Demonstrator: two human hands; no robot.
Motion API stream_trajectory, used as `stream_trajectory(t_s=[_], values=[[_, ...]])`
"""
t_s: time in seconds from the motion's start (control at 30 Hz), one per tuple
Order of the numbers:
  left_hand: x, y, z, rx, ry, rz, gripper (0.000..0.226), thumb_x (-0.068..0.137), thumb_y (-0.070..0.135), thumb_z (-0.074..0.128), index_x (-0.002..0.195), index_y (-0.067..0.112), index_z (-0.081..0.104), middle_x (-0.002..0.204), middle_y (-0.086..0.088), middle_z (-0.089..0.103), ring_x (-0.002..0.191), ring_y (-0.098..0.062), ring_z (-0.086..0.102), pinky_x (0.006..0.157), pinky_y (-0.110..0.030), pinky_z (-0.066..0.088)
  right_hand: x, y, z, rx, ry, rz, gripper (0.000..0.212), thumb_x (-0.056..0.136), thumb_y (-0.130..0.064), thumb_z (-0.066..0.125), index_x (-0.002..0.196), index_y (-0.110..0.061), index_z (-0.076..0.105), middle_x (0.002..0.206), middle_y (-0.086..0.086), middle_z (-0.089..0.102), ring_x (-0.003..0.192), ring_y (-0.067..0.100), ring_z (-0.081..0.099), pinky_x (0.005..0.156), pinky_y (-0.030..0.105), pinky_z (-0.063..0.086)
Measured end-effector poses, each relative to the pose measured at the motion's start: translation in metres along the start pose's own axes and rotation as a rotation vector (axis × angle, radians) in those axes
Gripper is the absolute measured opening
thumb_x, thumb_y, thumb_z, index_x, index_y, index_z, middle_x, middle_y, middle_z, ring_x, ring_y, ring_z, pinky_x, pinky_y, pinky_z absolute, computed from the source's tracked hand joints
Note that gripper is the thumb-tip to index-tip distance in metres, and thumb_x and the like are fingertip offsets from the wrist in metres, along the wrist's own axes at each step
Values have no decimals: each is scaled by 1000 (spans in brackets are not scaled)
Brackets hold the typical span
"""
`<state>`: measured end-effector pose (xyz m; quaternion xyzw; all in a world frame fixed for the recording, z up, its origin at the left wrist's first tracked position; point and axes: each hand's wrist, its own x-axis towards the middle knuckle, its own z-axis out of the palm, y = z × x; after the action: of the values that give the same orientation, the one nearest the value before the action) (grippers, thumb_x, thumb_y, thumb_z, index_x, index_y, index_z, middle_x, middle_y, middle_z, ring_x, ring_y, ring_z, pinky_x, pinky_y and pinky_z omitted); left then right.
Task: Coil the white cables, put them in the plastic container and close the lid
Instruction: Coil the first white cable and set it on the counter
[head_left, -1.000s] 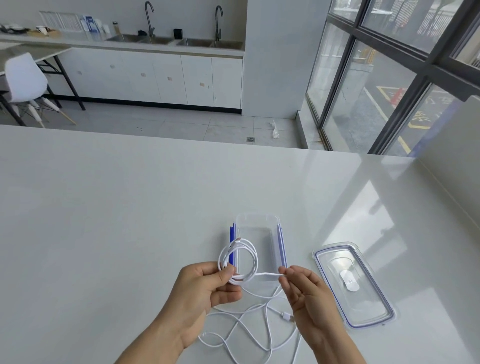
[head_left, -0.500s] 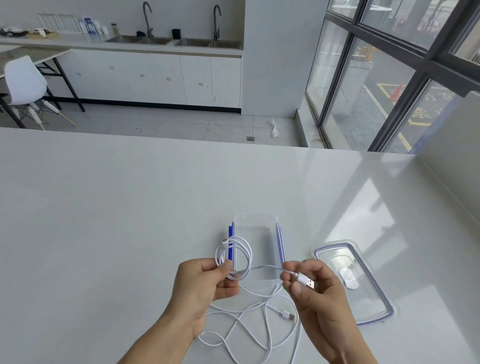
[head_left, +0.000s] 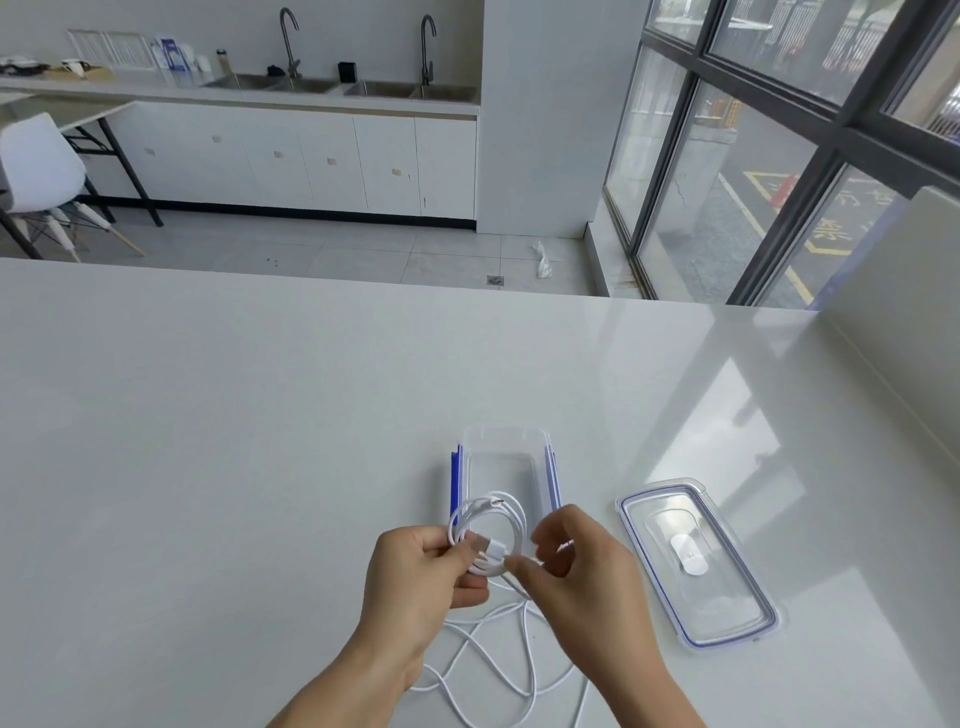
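Observation:
My left hand (head_left: 415, 577) grips a coiled white cable (head_left: 514, 519) just in front of the clear plastic container (head_left: 504, 457), which stands open with blue clips along its sides. The cable's USB plug lies across the coil. My right hand (head_left: 576, 571) pinches the cable's loose end right beside the coil. More loose white cable (head_left: 498, 665) lies tangled on the table below both hands. The clear lid (head_left: 696, 561) rests flat to the right of the container.
The white table (head_left: 208, 441) stretches wide to the left and far side. A white wall panel (head_left: 909, 338) rises at the right edge. Beyond the table are a kitchen counter with sinks, a white chair and large windows.
My right hand has brought the USB plug end leftward onto the coil held by my left hand. The stretched cable between the hands is gone, wound into the coil.

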<state>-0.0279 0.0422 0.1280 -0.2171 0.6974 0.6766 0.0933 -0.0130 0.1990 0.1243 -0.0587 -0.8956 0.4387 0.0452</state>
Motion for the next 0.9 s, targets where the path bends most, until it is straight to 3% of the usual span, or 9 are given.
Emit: stream_trajectory(t_s=[0.17,0.27,0.37,0.47,0.63,0.7,0.77,0.83,0.9], values=[[-8,-3,3,114,12,82,17,89,9,70,74,6,76,65,-14,75,58,-25,75,57,-24,58,4,-2,7,-104,-73,25,23,90,-33,64,110,-34,52,89,-14,70,68,6,61,60,16,41],[-12,-6,4,160,-15,104,21,89,8,69,70,10,76,61,-7,74,58,-22,74,60,-28,60,8,3,17,-136,-125,12,27,95,-31,58,121,-35,55,81,-7,73,76,10,64,70,30,50],[-12,-8,2,165,-37,106,22,89,7,68,70,11,78,62,-8,74,56,-21,73,64,-33,63,8,1,18,327,-157,191,21,95,-14,59,106,-31,64,78,5,77,72,17,69,73,38,55],[-11,-6,-1,163,-92,103,20,89,7,69,75,14,81,66,-12,75,56,-19,71,65,-36,64,11,-1,16,915,-243,453,22,92,5,54,105,-9,64,83,23,73,74,29,68,71,38,54],[-11,-5,-3,188,-142,64,17,90,7,68,77,7,79,67,-18,74,57,-24,71,67,-39,65,16,1,14,1442,-399,706,23,82,7,52,98,-2,65,87,19,67,78,31,66,74,39,52],[-12,-6,-4,141,-152,17,16,90,5,69,77,1,77,61,-16,70,57,-25,70,64,-38,64,18,-1,13,1566,-324,762,19,83,1,58,97,-2,70,90,17,71,79,30,67,81,40,53],[-13,-8,-5,66,-153,-44,15,89,4,70,78,-5,75,61,-15,68,58,-26,69,64,-37,63,18,1,13,1465,-179,722,15,88,-1,63,101,-3,69,94,17,75,78,26,72,79,36,58],[-13,-9,-7,-28,-161,-109,16,88,5,71,82,-10,73,66,-18,67,59,-27,68,64,-36,63,17,5,15,1340,-1,662,21,89,7,62,105,-7,60,98,22,77,76,26,74,70,32,61],[-11,-10,-9,-134,-175,-171,21,86,4,72,87,-17,70,70,-20,63,60,-27,66,63,-35,62,14,8,14,1300,127,629,28,89,12,62,104,-9,52,98,24,77,81,30,72,72,34,61]])
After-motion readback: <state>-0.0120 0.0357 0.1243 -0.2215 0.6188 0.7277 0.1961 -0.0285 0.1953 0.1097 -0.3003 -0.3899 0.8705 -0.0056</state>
